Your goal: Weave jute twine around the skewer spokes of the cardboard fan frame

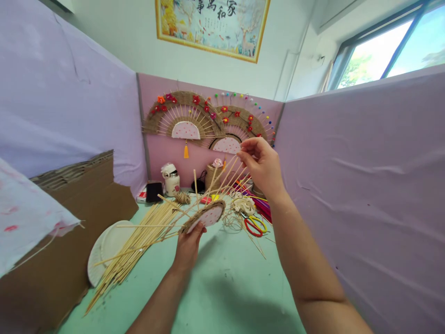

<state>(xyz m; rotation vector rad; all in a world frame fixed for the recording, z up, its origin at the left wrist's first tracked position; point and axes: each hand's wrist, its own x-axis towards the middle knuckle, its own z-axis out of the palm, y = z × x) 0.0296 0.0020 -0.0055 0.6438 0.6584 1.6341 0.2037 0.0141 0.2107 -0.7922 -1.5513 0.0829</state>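
Note:
My left hand [190,241] grips the lower edge of a half-made fan, whose half-round base [208,217] has pink-spotted cloth and a brown twine rim. Thin wooden sticks [227,178] spread out from that base to the left, up and to the right. A strand of twine appears to run among the sticks. Raised above the right-hand sticks, my right hand [260,162] is closed in a pinch near their tips. Whether it holds a stick end or twine, I cannot make out. A loose bundle of sticks [139,241] lies on the table left of the fan.
Scissors [255,226] and loose twine [232,220] lie to the right. White paper plates [100,260] and brown cardboard [52,260] are at the left. A white bottle [171,180] stands at the back, below two decorated fans [186,104] on the pink panel. Purple-covered partitions [361,185] flank the table.

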